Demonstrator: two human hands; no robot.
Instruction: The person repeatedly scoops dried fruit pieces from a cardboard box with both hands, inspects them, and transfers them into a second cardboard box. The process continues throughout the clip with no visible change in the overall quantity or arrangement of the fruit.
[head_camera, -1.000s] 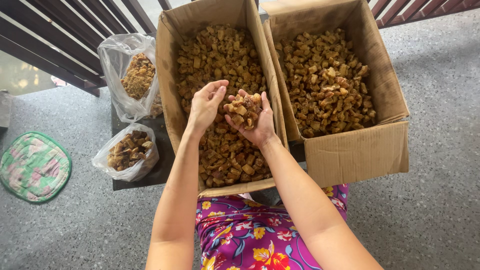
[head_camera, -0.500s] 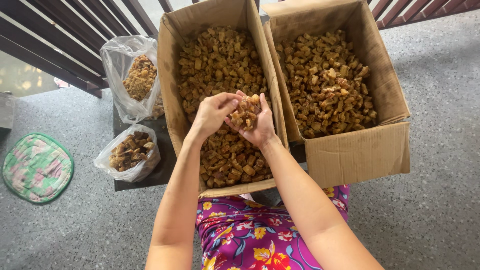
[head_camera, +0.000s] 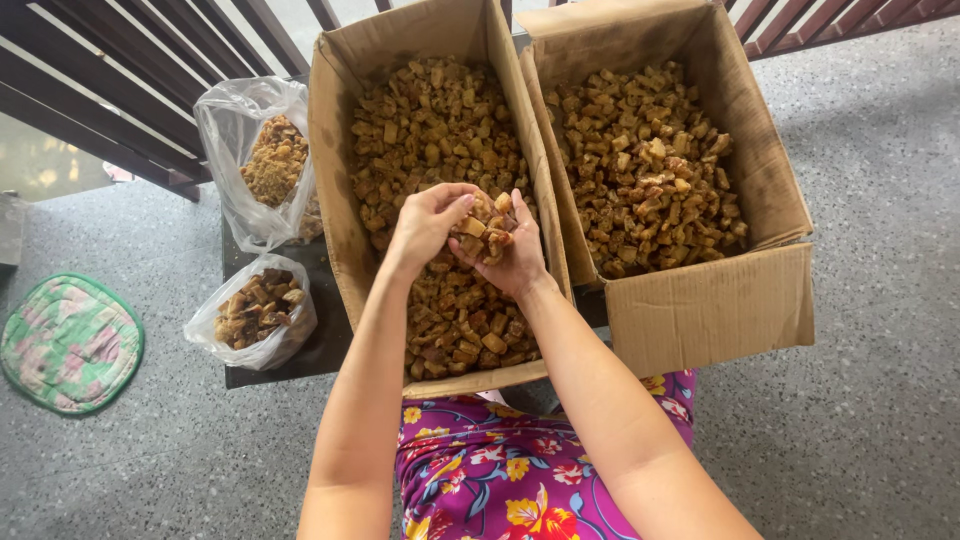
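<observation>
Under the left hand (head_camera: 428, 222), right hand's (head_camera: 507, 262) chunks (head_camera: 487, 222) lie half-hidden.

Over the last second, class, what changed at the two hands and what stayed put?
The left hand, spread open a second ago, has curled down over the heap of brown fried chunks cupped in the right hand. Both open cardboard boxes and the two clear plastic bags stayed put.
</observation>
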